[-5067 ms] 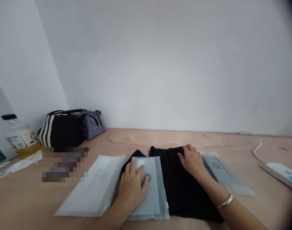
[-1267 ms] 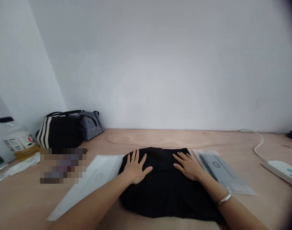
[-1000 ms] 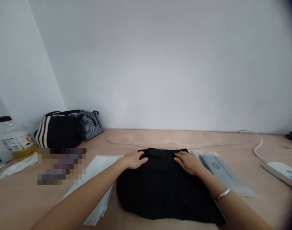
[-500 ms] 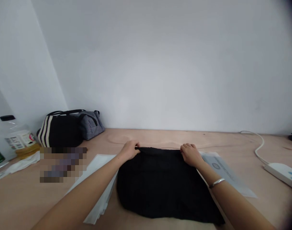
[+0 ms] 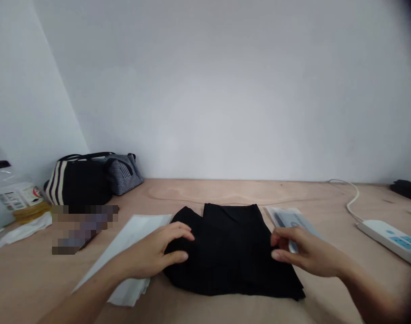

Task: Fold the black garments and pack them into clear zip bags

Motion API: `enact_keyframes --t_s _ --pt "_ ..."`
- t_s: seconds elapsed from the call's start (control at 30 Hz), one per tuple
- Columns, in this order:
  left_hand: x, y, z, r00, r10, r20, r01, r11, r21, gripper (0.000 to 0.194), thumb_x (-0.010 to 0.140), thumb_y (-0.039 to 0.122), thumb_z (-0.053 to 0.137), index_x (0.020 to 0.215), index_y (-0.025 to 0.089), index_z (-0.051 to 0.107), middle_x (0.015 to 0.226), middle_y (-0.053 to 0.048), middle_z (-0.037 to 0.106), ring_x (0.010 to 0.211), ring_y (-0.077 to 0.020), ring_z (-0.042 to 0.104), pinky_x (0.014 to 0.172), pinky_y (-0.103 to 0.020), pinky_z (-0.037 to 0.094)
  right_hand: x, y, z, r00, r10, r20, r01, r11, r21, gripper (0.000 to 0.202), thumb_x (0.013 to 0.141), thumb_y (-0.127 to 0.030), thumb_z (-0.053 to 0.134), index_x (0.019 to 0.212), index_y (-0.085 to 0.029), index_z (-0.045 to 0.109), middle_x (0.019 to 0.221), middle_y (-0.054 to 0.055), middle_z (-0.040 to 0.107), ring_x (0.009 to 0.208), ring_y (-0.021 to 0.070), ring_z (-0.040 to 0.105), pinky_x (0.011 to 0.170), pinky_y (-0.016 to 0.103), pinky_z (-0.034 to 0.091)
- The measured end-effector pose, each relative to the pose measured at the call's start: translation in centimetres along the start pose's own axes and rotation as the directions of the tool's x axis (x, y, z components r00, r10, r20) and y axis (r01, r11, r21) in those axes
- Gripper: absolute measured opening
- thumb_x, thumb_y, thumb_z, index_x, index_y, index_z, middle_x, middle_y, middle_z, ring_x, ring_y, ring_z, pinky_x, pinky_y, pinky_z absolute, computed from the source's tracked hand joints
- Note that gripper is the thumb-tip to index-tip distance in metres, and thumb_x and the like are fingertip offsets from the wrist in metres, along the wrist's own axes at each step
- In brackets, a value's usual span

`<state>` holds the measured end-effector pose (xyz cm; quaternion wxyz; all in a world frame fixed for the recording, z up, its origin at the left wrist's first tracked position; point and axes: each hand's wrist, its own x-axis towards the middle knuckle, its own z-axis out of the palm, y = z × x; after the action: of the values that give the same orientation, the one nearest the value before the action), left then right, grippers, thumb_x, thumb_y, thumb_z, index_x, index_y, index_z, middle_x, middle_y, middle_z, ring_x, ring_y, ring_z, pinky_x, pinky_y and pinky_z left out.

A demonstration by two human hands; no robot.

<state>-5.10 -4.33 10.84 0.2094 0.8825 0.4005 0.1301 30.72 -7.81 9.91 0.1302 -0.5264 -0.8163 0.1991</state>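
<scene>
A black piece of clothing point(image 5: 239, 252) lies folded on the table, and I cannot make out its exact kind. Its far edge is straight on the right part, with a rounded flap point(image 5: 186, 220) sticking out at the left. My left hand point(image 5: 161, 249) is over that left side, thumb and fingers apart, holding nothing. At the right edge of the cloth, my right hand point(image 5: 303, 252) has curled fingers with a gap above the thumb; nothing shows in it. White plastic bags point(image 5: 124, 243) lie partly under my left forearm. Another clear bag with grey print point(image 5: 293, 216) lies behind my right hand.
Two bags, one black with white stripes point(image 5: 84, 182) and one finely striped point(image 5: 126, 175), stand at the back left. Beside them are an oil bottle point(image 5: 21, 200) and a blurred-out item point(image 5: 86, 229). A white power strip point(image 5: 389, 238) with a cable lies right.
Both hands have let go of the cloth's far edge and come nearer to me, spreading apart. The cloth now lies folded, with its left flap showing. The view has shifted slightly.
</scene>
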Motion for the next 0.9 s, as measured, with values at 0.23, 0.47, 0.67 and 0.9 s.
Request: enact_keyframes --t_s 0.23,0.47,0.67,0.9 --pt "2.9 0.8 8.4 0.956 -0.116 -0.271 0.215 0.903 0.371 0.049 0.087 0.048 0.031 0.131 0.027 0.033 0.137 -0.01 0.033 0.127 -0.0305 0.021 0.099 -0.054 0.016 6.5 -2.2 6.4 0.99 -0.029 -0.136 0.0 0.979 -0.205 0.056 0.081 -0.055 0.037 0.124 -0.021 0.044 0.13 0.013 0.041 0.118 0.0303 0.036 0.094 0.049 0.027" --pt "2.3 -0.4 11.8 0.952 -0.205 -0.227 0.285 0.863 0.417 0.058 0.084 0.061 0.019 0.134 0.031 0.023 0.136 -0.013 0.033 0.124 -0.0352 0.025 0.095 -0.061 0.013 7.1 -1.4 11.2 0.992 0.122 0.013 -0.115 0.962 -0.247 0.065 0.08 -0.063 0.022 0.136 -0.032 0.009 0.144 0.006 0.005 0.128 0.0357 0.001 0.094 0.065 0.003" --pt "2.5 -0.3 11.7 0.953 -0.194 -0.234 0.274 0.88 0.389 0.059 0.083 0.062 0.022 0.134 0.032 0.025 0.135 -0.013 0.034 0.124 -0.0359 0.026 0.095 -0.062 0.013 7.0 -1.1 11.2 0.996 0.093 -0.016 -0.094 0.969 -0.231 0.066 0.08 -0.064 0.025 0.136 -0.033 0.011 0.144 0.007 0.007 0.128 0.0361 0.003 0.093 0.065 0.005" --pt "3.0 -0.3 12.0 0.947 -0.185 -0.262 0.279 0.879 0.387 0.058 0.084 0.06 0.022 0.133 0.03 0.027 0.134 -0.014 0.036 0.123 -0.0364 0.027 0.095 -0.063 0.011 7.3 -0.5 10.9 0.995 0.1 -0.009 -0.1 0.973 -0.21 0.068 0.078 -0.066 0.027 0.136 -0.032 0.015 0.143 0.007 0.011 0.128 0.0358 0.004 0.094 0.065 0.005"
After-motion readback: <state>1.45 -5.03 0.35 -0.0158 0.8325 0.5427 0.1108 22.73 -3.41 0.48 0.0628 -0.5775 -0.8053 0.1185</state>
